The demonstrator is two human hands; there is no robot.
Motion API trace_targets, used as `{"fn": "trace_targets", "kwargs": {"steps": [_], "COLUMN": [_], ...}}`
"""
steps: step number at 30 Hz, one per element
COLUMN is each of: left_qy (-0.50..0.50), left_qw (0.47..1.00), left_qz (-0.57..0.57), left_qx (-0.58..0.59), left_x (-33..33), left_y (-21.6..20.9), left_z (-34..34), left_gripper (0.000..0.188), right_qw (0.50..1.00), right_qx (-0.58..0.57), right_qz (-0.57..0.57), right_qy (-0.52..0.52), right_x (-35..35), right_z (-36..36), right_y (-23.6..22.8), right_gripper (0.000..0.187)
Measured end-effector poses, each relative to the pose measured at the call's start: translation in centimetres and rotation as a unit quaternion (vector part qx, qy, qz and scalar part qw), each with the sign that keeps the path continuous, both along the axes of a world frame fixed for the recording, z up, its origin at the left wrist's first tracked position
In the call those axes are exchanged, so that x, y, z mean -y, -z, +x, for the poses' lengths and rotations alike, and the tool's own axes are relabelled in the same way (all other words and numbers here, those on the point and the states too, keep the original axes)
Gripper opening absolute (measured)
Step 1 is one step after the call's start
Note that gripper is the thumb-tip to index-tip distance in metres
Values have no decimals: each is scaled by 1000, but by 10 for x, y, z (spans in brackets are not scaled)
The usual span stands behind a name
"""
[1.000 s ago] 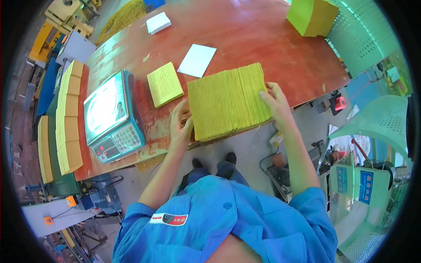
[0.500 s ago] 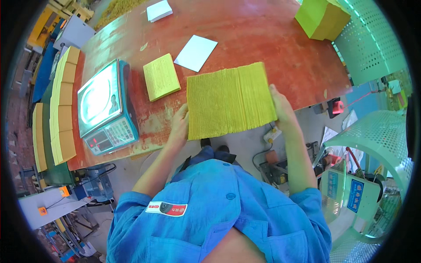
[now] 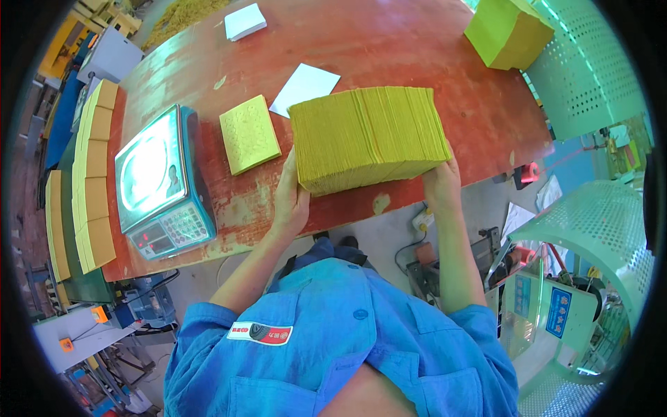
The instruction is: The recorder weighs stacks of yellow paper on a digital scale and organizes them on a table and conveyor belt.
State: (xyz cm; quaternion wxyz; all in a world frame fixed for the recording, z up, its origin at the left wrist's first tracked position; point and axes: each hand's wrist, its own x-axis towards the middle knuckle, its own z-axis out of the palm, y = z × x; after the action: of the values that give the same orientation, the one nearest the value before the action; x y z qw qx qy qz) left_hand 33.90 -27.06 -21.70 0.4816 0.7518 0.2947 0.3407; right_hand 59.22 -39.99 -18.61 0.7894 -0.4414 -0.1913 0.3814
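Note:
A thick stack of yellow paper sheets (image 3: 368, 139) is squeezed between my two hands above the near edge of the red table. My left hand (image 3: 289, 194) presses on the stack's left end, and my right hand (image 3: 442, 182) grips its right end; some fingers are hidden behind the paper. The sheets stand on edge, with a slight gap line near the middle. Left of the stack, a smaller pile of yellow paper (image 3: 250, 134) lies flat on the table. A white sheet (image 3: 304, 89) lies behind, partly covered by the held stack.
A teal digital scale (image 3: 165, 184) stands at the table's left. Beyond the table's left edge, yellow-tan paper blocks (image 3: 92, 181) stand in rows. A yellow paper block (image 3: 504, 33) and a green perforated guard (image 3: 590, 69) are far right. White papers (image 3: 244, 21) lie at the back.
Both hands have tipped the stack and moved it slightly away from me, over the table. More of its top face and near side show, and it now overlaps the white sheet's corner.

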Motion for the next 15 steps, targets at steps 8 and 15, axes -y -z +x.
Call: {"fn": "trace_targets", "kwargs": {"steps": [8,15], "left_qy": [-5,11], "left_qw": [995,989], "left_qz": [-95,-130], "left_qx": [36,66], "left_x": [-6,-10], "left_y": [1,-17], "left_z": [4,4], "left_gripper": [55,58], "right_qw": [1000,998], "right_qx": [4,52], "right_qz": [2,7], "right_qy": [-18,-16], "right_x": [-2,-2], "right_z": [13,30], "right_y": [7,10], "right_gripper": [33,35]}}
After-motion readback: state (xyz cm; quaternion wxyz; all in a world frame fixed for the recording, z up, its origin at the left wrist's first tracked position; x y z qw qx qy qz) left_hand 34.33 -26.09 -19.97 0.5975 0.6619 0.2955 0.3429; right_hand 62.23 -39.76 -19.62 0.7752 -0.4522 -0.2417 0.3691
